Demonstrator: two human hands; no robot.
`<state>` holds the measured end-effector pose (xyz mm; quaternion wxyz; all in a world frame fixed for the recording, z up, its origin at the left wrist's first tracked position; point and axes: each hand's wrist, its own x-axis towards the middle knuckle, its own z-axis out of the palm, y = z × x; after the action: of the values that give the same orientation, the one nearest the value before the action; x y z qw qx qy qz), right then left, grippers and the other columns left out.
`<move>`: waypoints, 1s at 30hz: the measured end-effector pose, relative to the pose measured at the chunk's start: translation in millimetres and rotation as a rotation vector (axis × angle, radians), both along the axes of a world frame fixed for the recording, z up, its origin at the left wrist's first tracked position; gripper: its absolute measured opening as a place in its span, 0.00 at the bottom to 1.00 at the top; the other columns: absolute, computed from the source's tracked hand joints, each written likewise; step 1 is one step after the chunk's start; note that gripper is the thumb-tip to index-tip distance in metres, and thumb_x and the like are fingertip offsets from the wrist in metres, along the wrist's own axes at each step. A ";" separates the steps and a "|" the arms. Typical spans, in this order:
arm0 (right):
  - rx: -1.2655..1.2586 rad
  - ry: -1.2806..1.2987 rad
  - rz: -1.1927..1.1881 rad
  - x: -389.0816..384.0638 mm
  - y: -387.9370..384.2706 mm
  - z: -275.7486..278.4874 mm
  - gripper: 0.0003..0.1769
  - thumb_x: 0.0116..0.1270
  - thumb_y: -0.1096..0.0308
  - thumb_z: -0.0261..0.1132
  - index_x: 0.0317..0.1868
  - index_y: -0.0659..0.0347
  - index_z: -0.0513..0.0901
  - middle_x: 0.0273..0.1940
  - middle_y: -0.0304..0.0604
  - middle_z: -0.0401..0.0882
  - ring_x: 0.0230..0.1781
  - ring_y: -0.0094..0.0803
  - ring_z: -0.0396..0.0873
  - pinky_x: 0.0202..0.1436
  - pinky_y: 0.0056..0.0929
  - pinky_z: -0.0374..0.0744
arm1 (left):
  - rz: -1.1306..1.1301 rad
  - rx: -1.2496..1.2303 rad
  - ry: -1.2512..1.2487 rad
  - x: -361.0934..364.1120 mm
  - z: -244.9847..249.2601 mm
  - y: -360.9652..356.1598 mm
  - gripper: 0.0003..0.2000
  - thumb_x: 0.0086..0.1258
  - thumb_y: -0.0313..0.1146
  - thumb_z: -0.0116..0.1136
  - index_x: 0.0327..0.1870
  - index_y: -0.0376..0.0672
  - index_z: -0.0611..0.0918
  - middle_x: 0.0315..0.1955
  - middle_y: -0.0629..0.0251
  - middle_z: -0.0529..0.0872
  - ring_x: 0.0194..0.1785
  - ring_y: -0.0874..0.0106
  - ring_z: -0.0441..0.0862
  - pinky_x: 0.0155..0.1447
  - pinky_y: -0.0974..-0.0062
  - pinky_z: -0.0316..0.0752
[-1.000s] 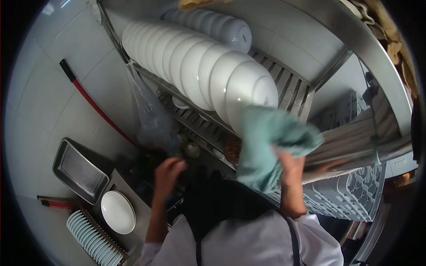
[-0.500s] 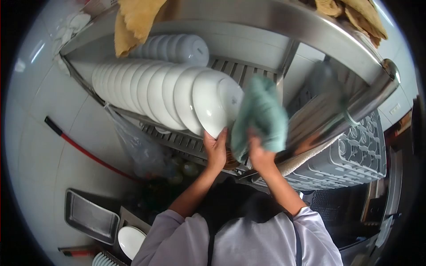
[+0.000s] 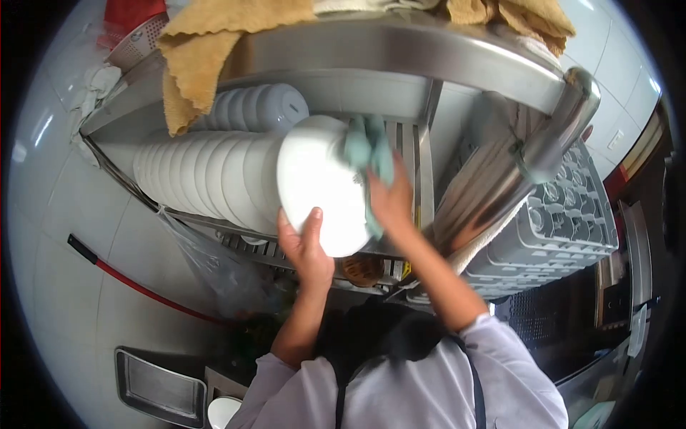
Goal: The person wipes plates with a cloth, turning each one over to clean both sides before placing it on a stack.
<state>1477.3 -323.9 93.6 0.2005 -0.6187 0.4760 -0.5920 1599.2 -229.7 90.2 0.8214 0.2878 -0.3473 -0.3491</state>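
My left hand (image 3: pixel 307 250) grips the lower edge of a white plate (image 3: pixel 321 193), thumb on its face. The plate is tilted toward me in front of the rack. My right hand (image 3: pixel 393 196) is closed around a green cloth (image 3: pixel 370 150) and presses it on the plate's upper right side; motion blurs the fingers a little. Behind the plate, a long row of white plates (image 3: pixel 193 175) stands on edge along the slatted metal shelf (image 3: pixel 407 150). Farther back is a row of white bowls (image 3: pixel 264 104).
Yellow cloths (image 3: pixel 207 36) hang over the steel upper shelf (image 3: pixel 400 53). Grey glass racks (image 3: pixel 557 222) are stacked at right, beside a steel tube (image 3: pixel 500 193). A clear plastic bag (image 3: pixel 221 264) hangs below the shelf. A metal tray (image 3: pixel 161 386) and a red-handled stick (image 3: pixel 143 286) are at lower left.
My left hand has moved the front plate left and up, apart from the row. My right hand has brought the green cloth up onto the plate. The view has shifted slightly.
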 end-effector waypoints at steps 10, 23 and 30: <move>-0.381 0.186 0.249 23.7 31.8 95.7 0.28 0.63 0.58 0.67 0.64 0.52 0.82 0.61 0.58 0.80 0.64 0.58 0.76 0.68 0.48 0.74 | 0.114 -0.001 -0.266 26.2 33.9 62.7 0.21 0.69 0.19 0.56 0.64 0.32 0.71 0.60 0.51 0.79 0.62 0.65 0.78 0.67 0.67 0.73; -0.500 0.321 0.544 41.7 150.5 21.9 0.35 0.54 0.67 0.70 0.66 0.54 0.81 0.69 0.57 0.74 0.72 0.57 0.71 0.72 0.56 0.68 | 0.033 -0.123 0.236 61.3 48.2 63.2 0.22 0.77 0.34 0.59 0.67 0.35 0.73 0.59 0.55 0.79 0.61 0.66 0.78 0.65 0.68 0.74; -0.719 0.422 0.426 58.0 74.1 122.0 0.37 0.45 0.73 0.73 0.62 0.53 0.82 0.63 0.48 0.80 0.64 0.46 0.77 0.69 0.55 0.72 | 0.113 -0.012 0.005 36.3 40.8 74.9 0.22 0.74 0.26 0.57 0.68 0.33 0.72 0.57 0.57 0.81 0.59 0.69 0.80 0.66 0.68 0.73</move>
<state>1535.3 -249.9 215.6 -0.0105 -0.8398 0.1335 -0.5261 1635.5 -154.7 131.0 0.8424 0.3010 -0.3306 -0.3008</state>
